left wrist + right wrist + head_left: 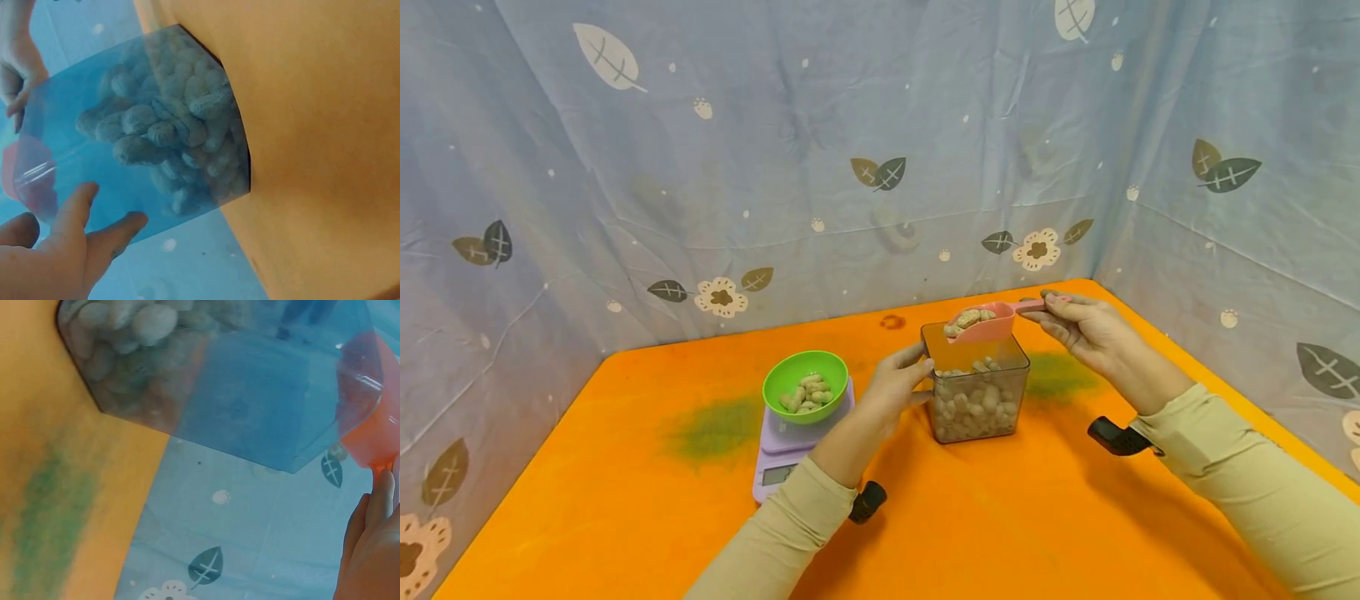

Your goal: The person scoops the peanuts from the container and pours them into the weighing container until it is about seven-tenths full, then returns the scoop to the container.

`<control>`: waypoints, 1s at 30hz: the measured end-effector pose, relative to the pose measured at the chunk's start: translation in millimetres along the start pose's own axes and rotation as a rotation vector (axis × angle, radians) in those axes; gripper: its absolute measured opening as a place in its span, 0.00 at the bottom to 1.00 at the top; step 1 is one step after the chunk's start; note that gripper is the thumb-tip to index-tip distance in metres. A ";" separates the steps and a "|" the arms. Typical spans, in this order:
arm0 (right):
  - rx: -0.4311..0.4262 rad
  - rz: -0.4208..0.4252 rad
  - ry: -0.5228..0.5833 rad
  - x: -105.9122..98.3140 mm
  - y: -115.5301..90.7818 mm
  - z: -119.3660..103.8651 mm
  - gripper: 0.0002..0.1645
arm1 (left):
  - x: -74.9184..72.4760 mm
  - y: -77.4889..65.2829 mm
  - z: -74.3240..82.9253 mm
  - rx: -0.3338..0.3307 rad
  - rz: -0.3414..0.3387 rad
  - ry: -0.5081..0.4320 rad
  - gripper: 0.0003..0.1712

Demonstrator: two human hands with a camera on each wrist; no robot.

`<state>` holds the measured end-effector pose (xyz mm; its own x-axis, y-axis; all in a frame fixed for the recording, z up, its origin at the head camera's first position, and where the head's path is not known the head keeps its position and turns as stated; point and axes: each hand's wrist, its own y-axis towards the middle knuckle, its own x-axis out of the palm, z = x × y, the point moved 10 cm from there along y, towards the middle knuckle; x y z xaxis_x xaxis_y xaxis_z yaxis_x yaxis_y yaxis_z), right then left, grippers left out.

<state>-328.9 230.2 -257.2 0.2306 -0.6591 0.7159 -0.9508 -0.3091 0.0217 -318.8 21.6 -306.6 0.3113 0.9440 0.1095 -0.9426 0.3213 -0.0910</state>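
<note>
1. The flat orange worktop [985,517] is marked by two blurred green patches [711,429].
2. A rectangular pale-purple digital scale [790,440] is placed left of centre.
3. A square, smoke-tinted transparent container [977,404] is stood to the scale's right.

a pale blue fabric wall [790,100], printed with leaves [891,172] and flowers [721,297], is hanging beyond the left hand [887,387] and right hand [1093,333] and folding round to either side. beneath both, an orange tabletop [970,517] is spreading, and green patches [715,429] are showing near the right hand and farther outside the left.
</note>
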 end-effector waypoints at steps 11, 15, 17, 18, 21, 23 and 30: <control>0.000 0.065 0.025 21.2 8.5 3.7 0.12 | -34.5 -21.0 19.8 0.029 -0.007 -0.007 0.32; 0.008 0.083 0.041 30.2 13.3 10.3 0.11 | -56.6 -31.9 31.7 0.059 0.045 0.001 0.32; 0.009 0.079 0.039 35.4 16.9 14.2 0.11 | -69.2 -37.4 37.3 0.076 0.072 0.018 0.32; 0.010 0.074 0.036 38.1 19.0 16.4 0.10 | -75.3 -40.5 40.1 0.082 0.083 0.032 0.32; 0.018 0.063 0.024 46.9 24.9 24.2 0.10 | -94.6 -49.1 47.6 0.104 0.123 0.067 0.32; 0.023 0.057 0.015 52.2 29.3 29.8 0.10 | -107.6 -54.7 51.7 0.112 0.154 0.074 0.32; 0.036 0.084 0.017 65.5 41.5 49.0 0.10 | -147.2 -68.7 53.7 0.093 0.259 0.132 0.33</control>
<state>-343.1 140.6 -243.5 0.1461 -0.6719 0.7261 -0.9586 -0.2775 -0.0638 -306.3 -143.5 -263.3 0.0664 0.9972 -0.0353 -0.9978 0.0662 -0.0079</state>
